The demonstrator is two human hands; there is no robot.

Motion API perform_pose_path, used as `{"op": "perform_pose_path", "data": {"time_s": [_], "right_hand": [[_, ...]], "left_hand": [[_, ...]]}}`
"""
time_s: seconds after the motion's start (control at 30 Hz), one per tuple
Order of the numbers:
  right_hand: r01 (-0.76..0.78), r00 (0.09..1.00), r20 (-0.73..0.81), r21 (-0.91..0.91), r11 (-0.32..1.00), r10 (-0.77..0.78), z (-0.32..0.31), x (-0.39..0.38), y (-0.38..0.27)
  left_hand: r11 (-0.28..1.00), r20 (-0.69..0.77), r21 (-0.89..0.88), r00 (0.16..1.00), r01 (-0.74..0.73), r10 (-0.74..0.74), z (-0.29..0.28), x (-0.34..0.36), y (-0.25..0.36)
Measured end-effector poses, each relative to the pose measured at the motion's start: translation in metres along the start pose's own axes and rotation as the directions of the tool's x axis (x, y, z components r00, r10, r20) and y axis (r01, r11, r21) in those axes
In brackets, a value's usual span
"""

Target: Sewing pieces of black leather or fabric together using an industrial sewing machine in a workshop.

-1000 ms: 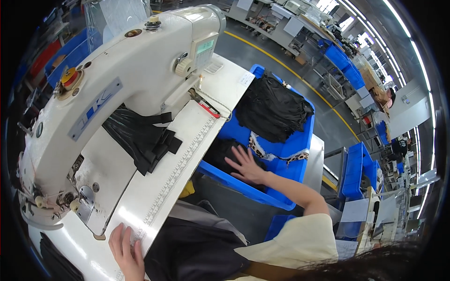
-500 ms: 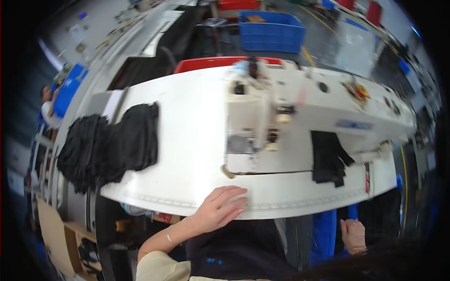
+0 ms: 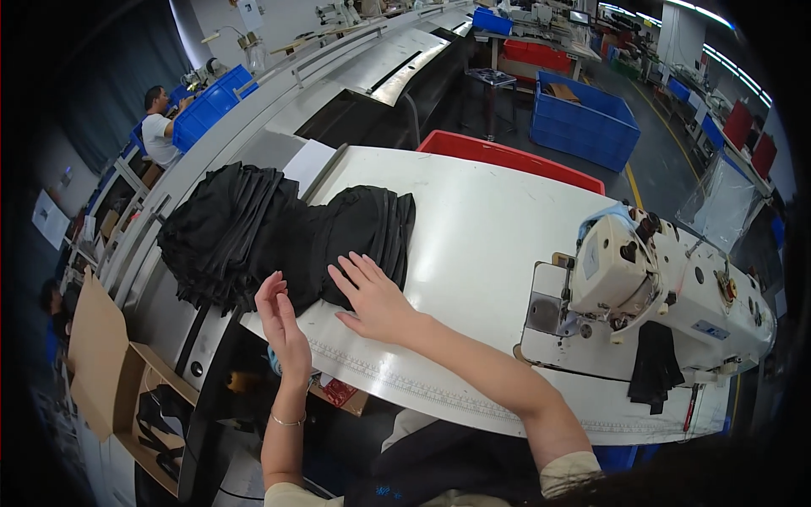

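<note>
Black fabric pieces (image 3: 291,241) lie stacked across the left end of the white sewing table (image 3: 477,215); the right hand (image 3: 374,302) spreads over them, the left hand (image 3: 287,334) unclenched beside it, neither grasping.

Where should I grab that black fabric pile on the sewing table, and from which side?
Likely the right end of the black fabric pile, pinched above and below, coming from the right over the white tabletop: layered edges face that way. The open right hand is at that end's near side.
</note>
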State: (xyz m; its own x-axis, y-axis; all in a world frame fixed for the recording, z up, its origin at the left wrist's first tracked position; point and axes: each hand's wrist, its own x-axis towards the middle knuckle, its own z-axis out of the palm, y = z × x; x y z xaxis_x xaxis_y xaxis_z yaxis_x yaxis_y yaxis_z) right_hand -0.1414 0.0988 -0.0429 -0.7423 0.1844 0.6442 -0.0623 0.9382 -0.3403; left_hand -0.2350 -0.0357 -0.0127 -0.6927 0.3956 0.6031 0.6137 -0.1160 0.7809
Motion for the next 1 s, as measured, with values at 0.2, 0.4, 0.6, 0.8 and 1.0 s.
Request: {"op": "perform_pose_path", "data": {"time_s": [0.2,0.4,0.6,0.8,1.0], "right_hand": [[-0.742,0.576,0.527,0.659,0.128,0.625,0.027,0.040,0.035],[0.055,0.549,0.012,0.997,-0.050,0.836,-0.016,0.044,0.084],[-0.231,0.655,-0.581,0.455,0.860,0.484,-0.220,0.066,0.066],[-0.231,0.972,-0.020,-0.235,0.944,0.233,-0.151,-0.056,-0.023],[0.021,0.917,0.353,-0.513,0.858,0.188,-0.100,-0.161,-0.116]], "left_hand": [[0.991,0.094,0.084,0.991,-0.108,0.100,0.013,0.018,-0.017],[0.858,0.559,0.364,0.822,-0.363,0.110,0.072,0.021,-0.062],[0.734,0.750,0.531,0.638,-0.423,-0.175,0.087,0.067,-0.040],[0.866,0.655,0.315,0.749,-0.388,0.097,0.065,0.076,-0.042],[0.967,0.882,-0.223,0.398,-0.122,0.254,0.100,-0.010,0.083]]}}
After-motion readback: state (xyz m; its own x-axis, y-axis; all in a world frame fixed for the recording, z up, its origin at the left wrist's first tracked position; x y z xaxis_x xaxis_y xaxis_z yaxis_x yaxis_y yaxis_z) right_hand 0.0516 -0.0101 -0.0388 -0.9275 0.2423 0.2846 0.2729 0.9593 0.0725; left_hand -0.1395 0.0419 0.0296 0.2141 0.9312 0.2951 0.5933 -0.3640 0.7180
